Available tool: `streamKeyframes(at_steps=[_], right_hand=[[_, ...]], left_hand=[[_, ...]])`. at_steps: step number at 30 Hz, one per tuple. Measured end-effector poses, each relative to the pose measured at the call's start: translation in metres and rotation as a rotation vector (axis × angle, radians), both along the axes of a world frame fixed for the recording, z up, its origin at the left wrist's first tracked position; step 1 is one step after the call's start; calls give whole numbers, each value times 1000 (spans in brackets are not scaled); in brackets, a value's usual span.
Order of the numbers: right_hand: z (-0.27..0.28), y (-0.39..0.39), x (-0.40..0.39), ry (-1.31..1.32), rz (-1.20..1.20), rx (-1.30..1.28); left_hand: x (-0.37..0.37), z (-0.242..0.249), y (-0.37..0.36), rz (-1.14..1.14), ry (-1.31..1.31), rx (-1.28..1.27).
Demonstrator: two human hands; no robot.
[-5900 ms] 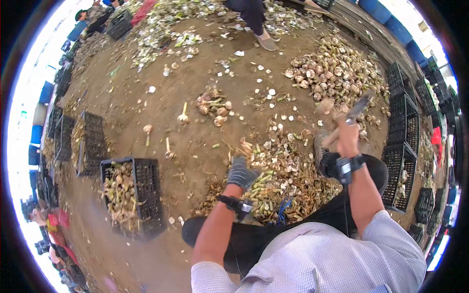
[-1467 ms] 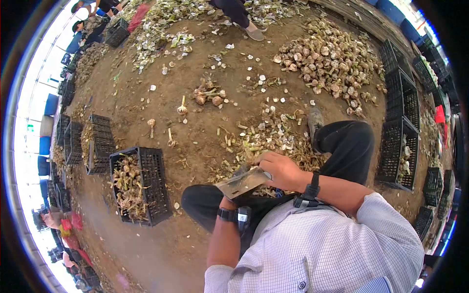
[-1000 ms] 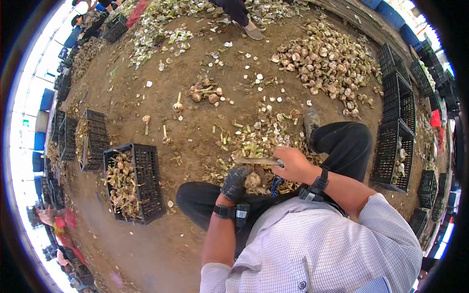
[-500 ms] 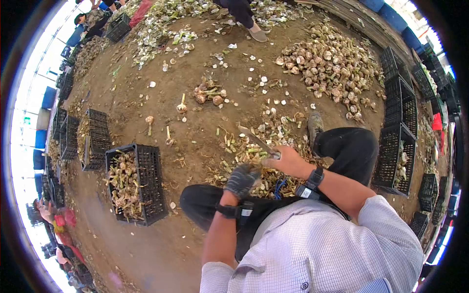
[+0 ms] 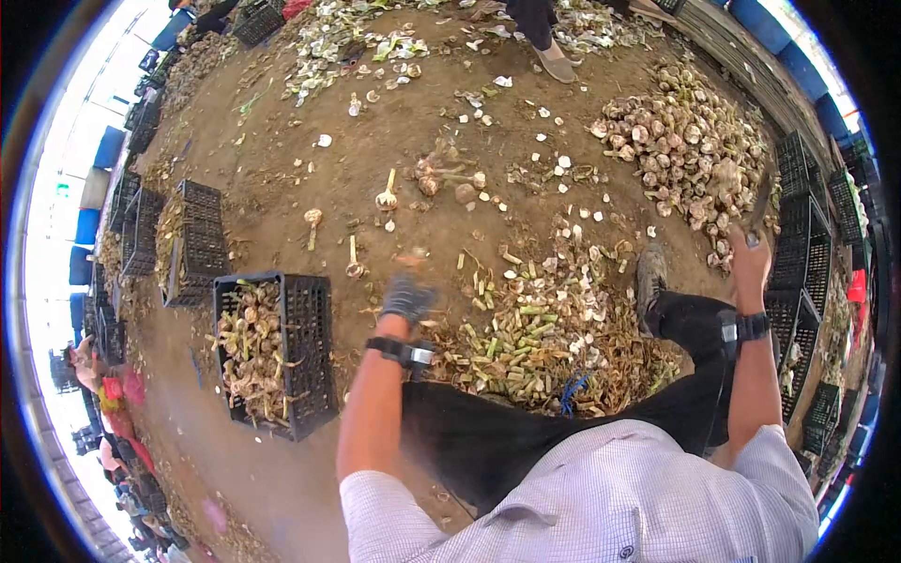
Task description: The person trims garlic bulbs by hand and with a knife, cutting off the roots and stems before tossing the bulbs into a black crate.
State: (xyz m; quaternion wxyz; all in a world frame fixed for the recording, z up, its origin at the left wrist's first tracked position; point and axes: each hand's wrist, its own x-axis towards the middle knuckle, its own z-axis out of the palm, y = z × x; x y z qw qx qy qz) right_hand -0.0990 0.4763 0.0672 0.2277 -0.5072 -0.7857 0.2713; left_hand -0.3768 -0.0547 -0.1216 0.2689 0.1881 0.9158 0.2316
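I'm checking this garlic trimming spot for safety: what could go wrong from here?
1. The right hand holds a knife raised out to the side, beyond where the camera is centred; a swing back could catch the knee.
2. The gloved left hand is blurred over bare ground near the crate; a tossed garlic could miss it.
3. Cut stalks litter the ground by the shoe, perhaps a slip hazard.

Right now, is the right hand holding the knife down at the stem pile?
No, the right hand holds the knife out by the garlic heap, away from the stem pile.
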Motion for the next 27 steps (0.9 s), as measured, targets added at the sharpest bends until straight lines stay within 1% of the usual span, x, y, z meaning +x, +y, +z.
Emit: streamKeyframes(at_steps=[1,2,3,4,5,6,7,8,9,10,12,13,15,16,17,19,21,23,24,25,26,27], right_hand=[[4,-20,-3,41,49,4],[12,-41,-4,79,86,14],[22,-64,-8,-111,28,-120],[-3,-68,-4,-151,26,-57],[-25,-72,7,-23,111,-64],[-6,-103,-6,-148,233,103],[-21,-106,1,-248,212,-65],[-18,-119,-3,-218,242,-213],[-29,-125,4,-214,325,-153],[-46,-129,10,-213,424,-99],[-57,-137,18,-322,484,-209],[-54,-144,19,-318,515,-237],[-59,-147,24,-342,567,-250],[-63,-150,27,-350,597,-260],[-65,-153,29,-330,616,-230],[-63,-158,27,-405,602,-272],[-61,-161,26,-435,623,-299],[-61,-163,27,-413,670,-308],[-62,-164,27,-407,679,-308],[-62,-166,26,-400,688,-308],[-60,-168,26,-393,699,-306],[-57,-173,25,-298,716,-253]], left_hand=[[-22,14,-17,-30,85,-214],[-39,-10,-44,133,64,-197],[-56,-33,-71,299,52,-167],[-69,-39,-97,8,231,-280],[-71,-29,-96,52,232,-265],[-73,-19,-96,97,233,-248],[-98,-99,-139,150,416,-130],[-105,-104,-136,247,338,-83],[-110,-107,-133,348,267,-35],[-118,-117,-131,281,297,-401],[-119,-109,-111,462,-10,-206],[-124,-145,-139,430,-24,-155],[-125,-148,-129,360,-29,-293],[-113,-104,-105,321,-13,-479],[-105,-71,-85,284,8,-664],[-95,-103,-100,350,176,-665],[-102,-146,-143,-31,373,-752],[-87,-123,-133,101,236,-630],[-80,-107,-129,244,85,-458],[-69,-83,-125,417,-94,-247],[-57,-57,-117,650,-333,65],[-44,-30,-109,833,-510,314]])
